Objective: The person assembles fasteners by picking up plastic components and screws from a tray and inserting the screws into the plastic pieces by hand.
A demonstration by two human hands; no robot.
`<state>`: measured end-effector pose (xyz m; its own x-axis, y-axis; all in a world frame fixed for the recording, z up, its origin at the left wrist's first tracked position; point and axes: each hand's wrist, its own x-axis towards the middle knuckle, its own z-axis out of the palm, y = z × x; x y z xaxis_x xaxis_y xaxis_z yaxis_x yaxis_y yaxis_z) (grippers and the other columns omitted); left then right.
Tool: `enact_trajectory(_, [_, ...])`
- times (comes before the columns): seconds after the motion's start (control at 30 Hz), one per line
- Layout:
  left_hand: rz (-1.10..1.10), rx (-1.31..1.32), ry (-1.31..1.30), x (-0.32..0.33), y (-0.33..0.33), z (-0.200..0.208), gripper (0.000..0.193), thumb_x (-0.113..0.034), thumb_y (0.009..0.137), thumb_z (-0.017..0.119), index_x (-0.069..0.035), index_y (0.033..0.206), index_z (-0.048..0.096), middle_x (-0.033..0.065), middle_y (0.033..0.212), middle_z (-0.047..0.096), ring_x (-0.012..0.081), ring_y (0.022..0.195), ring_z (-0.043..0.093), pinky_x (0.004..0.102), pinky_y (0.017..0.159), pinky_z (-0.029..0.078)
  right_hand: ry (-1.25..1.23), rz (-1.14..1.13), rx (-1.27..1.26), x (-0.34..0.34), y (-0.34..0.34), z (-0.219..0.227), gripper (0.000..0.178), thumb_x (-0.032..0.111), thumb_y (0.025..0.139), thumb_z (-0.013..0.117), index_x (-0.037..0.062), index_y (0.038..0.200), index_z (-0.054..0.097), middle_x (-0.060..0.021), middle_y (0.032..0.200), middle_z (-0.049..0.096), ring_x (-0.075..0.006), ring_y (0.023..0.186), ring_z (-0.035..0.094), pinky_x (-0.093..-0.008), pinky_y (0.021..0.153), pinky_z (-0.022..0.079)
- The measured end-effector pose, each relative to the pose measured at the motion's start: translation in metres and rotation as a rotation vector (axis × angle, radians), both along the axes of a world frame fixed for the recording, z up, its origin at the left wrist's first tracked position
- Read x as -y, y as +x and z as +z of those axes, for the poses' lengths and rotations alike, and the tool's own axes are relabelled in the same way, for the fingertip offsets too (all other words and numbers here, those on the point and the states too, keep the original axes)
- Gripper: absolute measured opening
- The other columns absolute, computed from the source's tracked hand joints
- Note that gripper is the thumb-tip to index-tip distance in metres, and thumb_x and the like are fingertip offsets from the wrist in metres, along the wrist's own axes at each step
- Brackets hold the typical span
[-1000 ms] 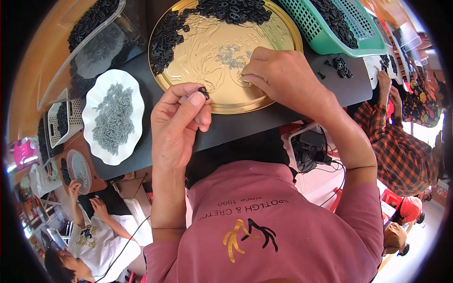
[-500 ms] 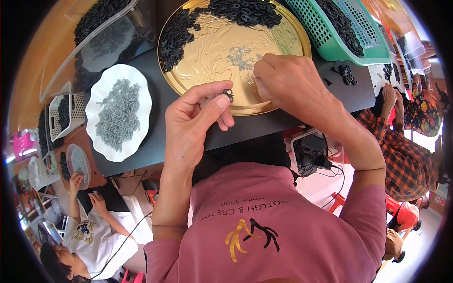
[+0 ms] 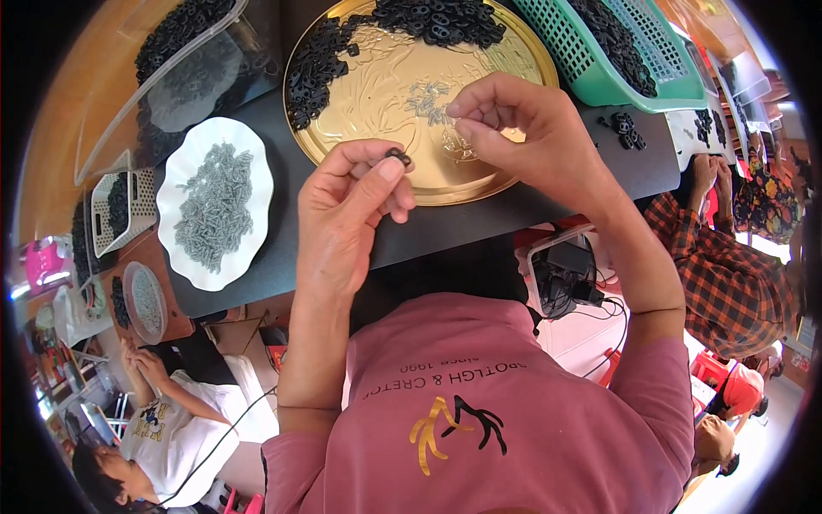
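My left hand (image 3: 347, 201) pinches a small black plastic piece with holes (image 3: 399, 157) between thumb and forefinger, over the near rim of a round gold tray (image 3: 368, 111). Beyond it to the right, my right hand (image 3: 535, 128) is over the tray with its fingers bent and thumb and forefinger close together. Whatever they may hold is too small to make out. Under those fingertips lie loose silver screws (image 3: 425, 101) and a little cluster of small gold-coloured pieces (image 3: 458, 147). Heaps of black plastic pieces (image 3: 441, 21) line the tray's far and left side.
A white scalloped dish (image 3: 175, 184) of silver screws stands left on the dark table. Behind it is a clear bin (image 3: 111, 141) of black pieces. A green basket (image 3: 582, 64) and a few black pieces (image 3: 629, 133) are at right. Co-workers (image 3: 175, 420) sit on both sides.
My right hand has shifted slightly left, its thumb and forefinger showing more clearly. The black piece in my left hand has turned and moved a little up and left. The left co-worker's hands came together.
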<state>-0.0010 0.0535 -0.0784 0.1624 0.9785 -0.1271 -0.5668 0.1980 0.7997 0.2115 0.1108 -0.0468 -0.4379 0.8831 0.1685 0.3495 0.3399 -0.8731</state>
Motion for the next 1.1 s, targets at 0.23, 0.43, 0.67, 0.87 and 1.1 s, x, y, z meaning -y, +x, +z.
enact_trajectory(0.23, [0.047, 0.071, 0.063, 0.000, 0.022, 0.009, 0.015, -0.004, 0.092, 0.062, 0.001, 0.105, 0.061, 0.0167, 0.115, 0.065, 0.0146, 0.088, 0.065, 0.0235, 0.070, 0.053, -0.233, -0.177, -0.555, 0.016, -0.023, -0.014, 0.012, 0.005, 0.089, 0.064, -0.0020, 0.099, 0.066, -0.0024, 0.089, 0.067, -0.0050, 0.076, 0.059, -0.0230, 0.067, 0.049])
enact_trajectory(0.43, [0.082, 0.005, 0.083, -0.001, 0.023, 0.005, 0.016, -0.006, 0.092, 0.063, 0.001, 0.106, 0.061, 0.0166, 0.116, 0.065, 0.0152, 0.091, 0.065, 0.0236, 0.073, 0.053, 0.208, -0.146, -0.096, 0.013, -0.016, -0.016, 0.015, 0.008, 0.090, 0.065, -0.0026, 0.099, 0.069, -0.0039, 0.092, 0.068, -0.0064, 0.075, 0.060, -0.0221, 0.067, 0.050])
enact_trajectory(0.67, [0.069, 0.022, 0.049, -0.002, 0.023, 0.010, 0.016, -0.007, 0.092, 0.062, 0.001, 0.106, 0.060, 0.0152, 0.113, 0.066, 0.0150, 0.090, 0.065, 0.0245, 0.073, 0.052, -0.461, -0.064, -0.442, 0.013, -0.010, -0.004, 0.017, 0.011, 0.090, 0.066, -0.0011, 0.101, 0.068, -0.0023, 0.087, 0.068, -0.0055, 0.072, 0.059, -0.0208, 0.065, 0.048])
enact_trajectory(0.87, [0.041, 0.141, 0.052, -0.004, 0.021, 0.000, 0.018, -0.008, 0.092, 0.065, 0.001, 0.106, 0.060, 0.0103, 0.096, 0.068, 0.0135, 0.078, 0.064, 0.0256, 0.070, 0.052, -0.376, -0.092, -0.425, 0.018, -0.011, 0.002, 0.016, 0.009, 0.089, 0.068, -0.0017, 0.101, 0.067, -0.0045, 0.089, 0.069, -0.0064, 0.070, 0.059, -0.0203, 0.066, 0.048])
enact_trajectory(1.1, [0.075, 0.061, 0.041, -0.001, 0.025, 0.012, 0.016, -0.008, 0.092, 0.065, 0.001, 0.104, 0.058, 0.0109, 0.090, 0.068, 0.0123, 0.072, 0.062, 0.0247, 0.063, 0.051, -0.267, -0.119, -0.364, 0.022, -0.018, 0.008, 0.015, 0.013, 0.090, 0.068, 0.0000, 0.097, 0.068, -0.0009, 0.083, 0.066, -0.0042, 0.069, 0.054, -0.0190, 0.062, 0.044])
